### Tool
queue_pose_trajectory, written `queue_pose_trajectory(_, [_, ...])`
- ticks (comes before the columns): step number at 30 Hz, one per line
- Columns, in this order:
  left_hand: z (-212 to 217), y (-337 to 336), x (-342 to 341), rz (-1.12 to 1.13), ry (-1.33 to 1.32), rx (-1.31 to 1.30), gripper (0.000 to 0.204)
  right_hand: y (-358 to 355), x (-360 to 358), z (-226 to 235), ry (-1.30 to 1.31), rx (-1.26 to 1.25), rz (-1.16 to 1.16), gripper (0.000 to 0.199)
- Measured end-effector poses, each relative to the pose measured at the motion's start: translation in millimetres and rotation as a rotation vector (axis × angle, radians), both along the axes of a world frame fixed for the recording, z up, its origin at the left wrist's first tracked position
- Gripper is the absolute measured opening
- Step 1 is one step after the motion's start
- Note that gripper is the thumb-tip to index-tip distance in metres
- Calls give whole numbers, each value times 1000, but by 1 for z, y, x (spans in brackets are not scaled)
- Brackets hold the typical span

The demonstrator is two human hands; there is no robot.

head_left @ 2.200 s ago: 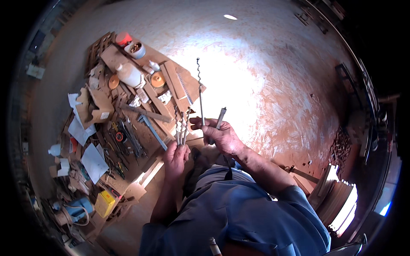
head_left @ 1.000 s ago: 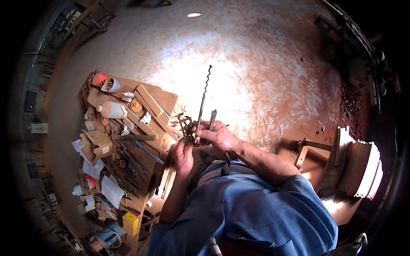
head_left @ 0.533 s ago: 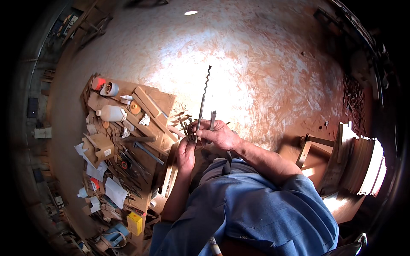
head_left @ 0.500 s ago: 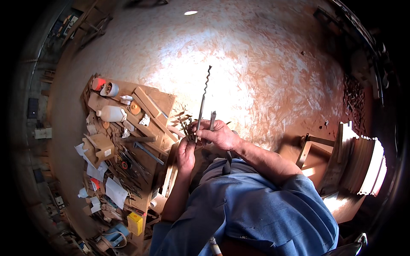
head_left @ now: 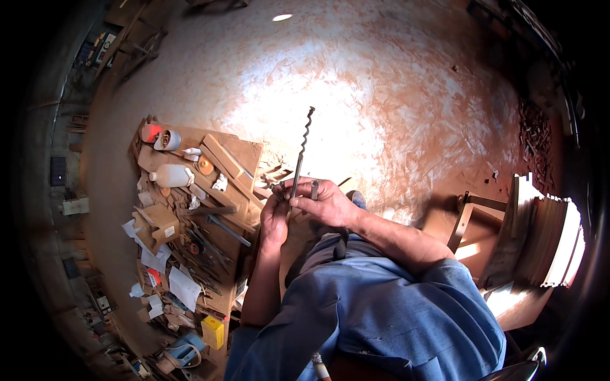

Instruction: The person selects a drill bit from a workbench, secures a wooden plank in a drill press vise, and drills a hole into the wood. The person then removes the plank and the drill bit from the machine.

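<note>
A long spiral auger bit [head_left: 303, 147] stands nearly upright over the floor, its twisted tip pointing away from me. My right hand [head_left: 327, 204] grips its lower shank, and a short grey metal piece [head_left: 314, 189] sticks up beside the fingers. My left hand [head_left: 274, 213] is closed around a small bundle of thin metal bits [head_left: 274, 186] just left of the auger. Both hands touch in front of my blue-clothed torso.
A cluttered wooden bench [head_left: 210, 254] runs along my left, holding a white plastic bottle [head_left: 170, 176], a red cap [head_left: 150, 133], wood offcuts, papers, hand tools and a yellow box [head_left: 213, 331]. A wooden stool [head_left: 473, 222] and stacked boards [head_left: 549, 235] stand at the right. The floor is dusty.
Both hands have drawn together around the auger bit, which has risen from a slight lean to nearly upright. My view has shifted, so the bench sits lower left.
</note>
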State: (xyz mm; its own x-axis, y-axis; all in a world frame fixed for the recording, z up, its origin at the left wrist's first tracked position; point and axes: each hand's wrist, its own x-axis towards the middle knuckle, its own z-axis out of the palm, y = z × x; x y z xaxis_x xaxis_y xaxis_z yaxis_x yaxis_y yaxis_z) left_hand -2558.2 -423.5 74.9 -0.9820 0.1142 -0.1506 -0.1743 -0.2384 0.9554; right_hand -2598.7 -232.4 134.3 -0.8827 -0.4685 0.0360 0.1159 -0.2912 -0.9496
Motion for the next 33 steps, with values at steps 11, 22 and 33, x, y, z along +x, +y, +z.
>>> queue_pose_trajectory(11, [12,28,-9,34,-52,67,23,12,-9,-2,-105,-80,-8,20])
queue_pose_trajectory(22, [3,30,-16,59,-80,76,20,16,-21,-7,-96,19,-9,26])
queue_pose_trajectory(33, [6,36,-24,60,-95,90,17,16,-32,-11,-36,-24,-64,25])
